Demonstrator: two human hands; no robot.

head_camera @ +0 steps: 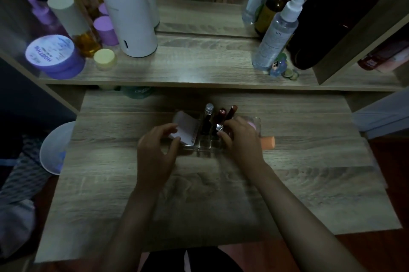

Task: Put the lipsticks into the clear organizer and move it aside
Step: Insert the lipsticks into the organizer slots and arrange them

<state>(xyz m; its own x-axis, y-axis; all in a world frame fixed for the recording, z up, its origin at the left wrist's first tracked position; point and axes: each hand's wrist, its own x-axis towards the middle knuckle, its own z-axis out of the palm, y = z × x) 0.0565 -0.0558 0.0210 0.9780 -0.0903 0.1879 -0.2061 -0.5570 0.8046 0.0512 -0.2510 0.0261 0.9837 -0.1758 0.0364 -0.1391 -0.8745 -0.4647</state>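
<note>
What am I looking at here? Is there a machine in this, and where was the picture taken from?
No machine: these are a person's two bare hands, filmed by one wide-angle camera worn on the head, looking down at a wooden desk. In the middle stands a clear organizer with several lipsticks upright in it. The left hand touches a pale folded packet at the organizer's left side; the right hand is at its right side, fingers around a small shiny cap. In this dim light I cannot tell how firm either grip is. On the shelf behind stand bottles, jars and a white cylinder.
</note>
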